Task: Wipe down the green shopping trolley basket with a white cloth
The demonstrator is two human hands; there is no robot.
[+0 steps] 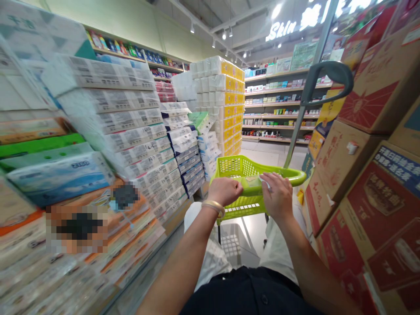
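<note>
A lime-green shopping cart [236,165] with a perforated basket stands right in front of my body. My left hand [225,191], with a gold-coloured bangle at the wrist, is closed in a fist around the left part of its green handle [297,177]. Farther right, the fingers of my right hand [278,194] curl over the same handle. Something small and white [265,183] shows beneath those fingers; its kind I cannot make out. The cart's basket is partly covered by my hands and the handle.
Stacked packs of tissue paper [141,131] line the left side, with yellow-and-white packs [226,105] piled ahead. Cardboard cartons [348,162] rise close on the right. A grey looped handle on a metal pole [328,83] stands ahead right. Stocked shelves [278,105] cross the back beyond the tiled floor.
</note>
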